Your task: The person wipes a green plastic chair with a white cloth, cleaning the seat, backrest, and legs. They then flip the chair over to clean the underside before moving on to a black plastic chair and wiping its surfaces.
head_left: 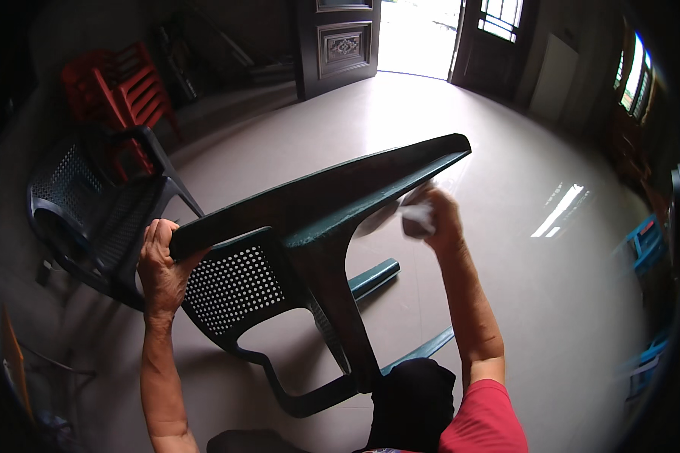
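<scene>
Green chair (pixel 310 219) is tilting sideways; the left hand (pixel 159 268) is gripping its edge, fingers curled tight, while the right hand (pixel 434 215) is clutching a white cloth (pixel 417 219) against it.

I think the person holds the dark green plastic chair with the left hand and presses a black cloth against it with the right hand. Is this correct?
Not quite: the cloth is white, not black, as the head view shows. The rest holds: the left hand grips the dark green plastic chair, and the right hand presses the cloth against it.
</scene>
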A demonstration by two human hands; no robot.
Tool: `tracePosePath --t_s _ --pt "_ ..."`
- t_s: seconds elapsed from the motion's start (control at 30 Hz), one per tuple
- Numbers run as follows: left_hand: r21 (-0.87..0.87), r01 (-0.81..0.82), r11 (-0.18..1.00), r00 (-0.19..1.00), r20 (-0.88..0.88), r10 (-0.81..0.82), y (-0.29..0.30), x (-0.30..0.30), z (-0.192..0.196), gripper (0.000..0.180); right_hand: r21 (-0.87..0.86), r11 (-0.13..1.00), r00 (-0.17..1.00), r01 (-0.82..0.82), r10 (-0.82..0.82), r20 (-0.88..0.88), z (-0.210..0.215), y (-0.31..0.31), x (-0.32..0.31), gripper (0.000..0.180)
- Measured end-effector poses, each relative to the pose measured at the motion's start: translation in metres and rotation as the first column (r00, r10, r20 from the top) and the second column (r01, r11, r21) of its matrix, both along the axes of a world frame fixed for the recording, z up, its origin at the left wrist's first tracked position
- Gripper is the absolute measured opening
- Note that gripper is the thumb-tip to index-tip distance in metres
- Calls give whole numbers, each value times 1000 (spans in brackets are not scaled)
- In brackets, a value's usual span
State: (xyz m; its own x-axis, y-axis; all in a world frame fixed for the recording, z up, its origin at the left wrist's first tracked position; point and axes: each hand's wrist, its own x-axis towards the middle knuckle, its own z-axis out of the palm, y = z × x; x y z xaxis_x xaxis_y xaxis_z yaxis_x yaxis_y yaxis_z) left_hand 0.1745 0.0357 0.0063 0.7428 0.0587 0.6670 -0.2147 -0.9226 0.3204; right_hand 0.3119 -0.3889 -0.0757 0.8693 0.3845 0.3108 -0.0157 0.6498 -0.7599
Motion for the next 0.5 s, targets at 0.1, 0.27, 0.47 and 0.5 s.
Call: tracePosePath --t_s 0.1,0.27,0.47,0.5 --pt "-16 7 1000 1000 6 -7 -2 0 -2 42 275 924 961 266 -277 -1 8 5 18 40" --pt "-27 -33 999 999 -22 33 0 -3 0 42 454 891 984 -5 -77 161 33 79 7 48" --pt "34 -81 996 995 -50 82 3 1 -3 42 50 996 997 -75 75 -7 2 123 -45 26" --pt "39 -78 996 995 -54 80 4 3 -2 42 -101 987 991 -125 130 40 1 125 -56 17"
